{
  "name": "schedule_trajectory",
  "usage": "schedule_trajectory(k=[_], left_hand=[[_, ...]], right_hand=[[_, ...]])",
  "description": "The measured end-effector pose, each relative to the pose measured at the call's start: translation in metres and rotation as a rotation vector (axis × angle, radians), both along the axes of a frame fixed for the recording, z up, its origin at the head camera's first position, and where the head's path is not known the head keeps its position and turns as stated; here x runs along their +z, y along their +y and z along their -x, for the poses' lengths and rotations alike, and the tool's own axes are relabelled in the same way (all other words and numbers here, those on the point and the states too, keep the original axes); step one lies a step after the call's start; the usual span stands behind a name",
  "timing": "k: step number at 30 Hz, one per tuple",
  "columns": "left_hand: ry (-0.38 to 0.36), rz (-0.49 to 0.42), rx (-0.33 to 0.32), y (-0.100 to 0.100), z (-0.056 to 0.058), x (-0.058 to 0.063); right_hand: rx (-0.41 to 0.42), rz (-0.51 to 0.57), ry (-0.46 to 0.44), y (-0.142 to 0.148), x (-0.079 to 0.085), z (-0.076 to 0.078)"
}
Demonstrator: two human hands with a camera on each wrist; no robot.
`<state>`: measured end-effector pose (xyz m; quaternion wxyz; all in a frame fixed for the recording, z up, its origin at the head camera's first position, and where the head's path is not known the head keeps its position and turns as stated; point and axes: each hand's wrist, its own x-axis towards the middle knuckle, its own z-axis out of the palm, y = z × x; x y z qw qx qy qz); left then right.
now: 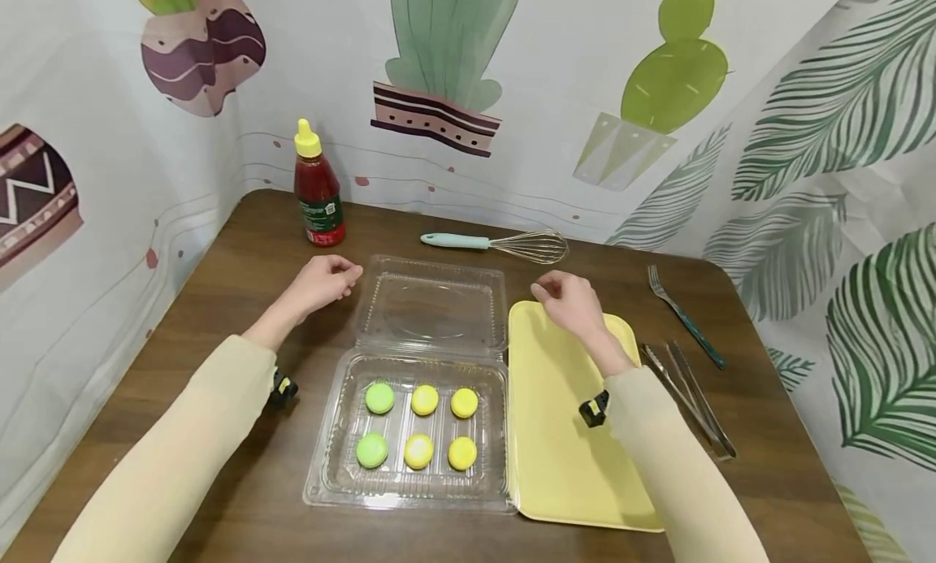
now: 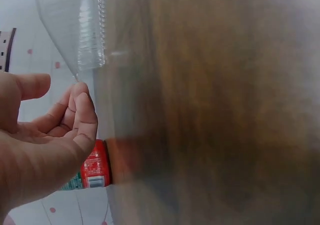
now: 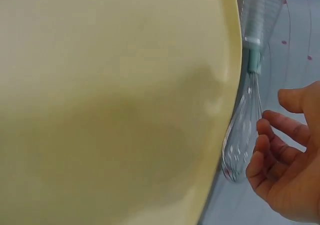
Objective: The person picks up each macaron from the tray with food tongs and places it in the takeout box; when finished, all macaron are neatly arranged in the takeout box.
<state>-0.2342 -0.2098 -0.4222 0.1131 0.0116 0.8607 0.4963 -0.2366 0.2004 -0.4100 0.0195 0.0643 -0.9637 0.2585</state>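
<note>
A clear plastic clamshell box has its lid point(image 1: 431, 307) swung back from its base point(image 1: 332, 482). Several macarons lie in the base: green ones point(image 1: 379, 398) on the left and yellow ones point(image 1: 425, 400) in the middle and right. My left hand point(image 1: 322, 285) hovers by the lid's left edge, fingers loosely bent and thumb apart from them. In the left wrist view a fingertip is close to the lid's corner; contact cannot be told. My right hand point(image 1: 574, 303) is above the far end of the yellow tray point(image 1: 552, 465), right of the lid, with loosely curled fingers around nothing.
Behind the lid lies a whisk point(image 1: 457, 240) with a pale blue handle. A red sauce bottle point(image 1: 319, 197) with a yellow cap stands at the back left. To the tray's right are a fork point(image 1: 687, 319) and metal tongs point(image 1: 695, 400). A patterned cloth hangs behind the table.
</note>
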Motion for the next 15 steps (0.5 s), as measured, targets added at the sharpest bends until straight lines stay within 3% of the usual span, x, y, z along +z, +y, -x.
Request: schedule_trajectory(k=[4,8,15], left_hand=[[-0.042,-0.015,0.017,0.005,0.014,-0.002],[-0.067,-0.024,0.031,0.007,0.021,-0.005],[-0.077,-0.078,0.057,0.012,0.027,-0.012]], right_hand=[[0.028,0.058,-0.023,-0.021,-0.007,0.011],[0.038,0.076,-0.073,-0.040,-0.012,0.018],[-0.042,0.085,-0.135,-0.059,-0.015,0.021]])
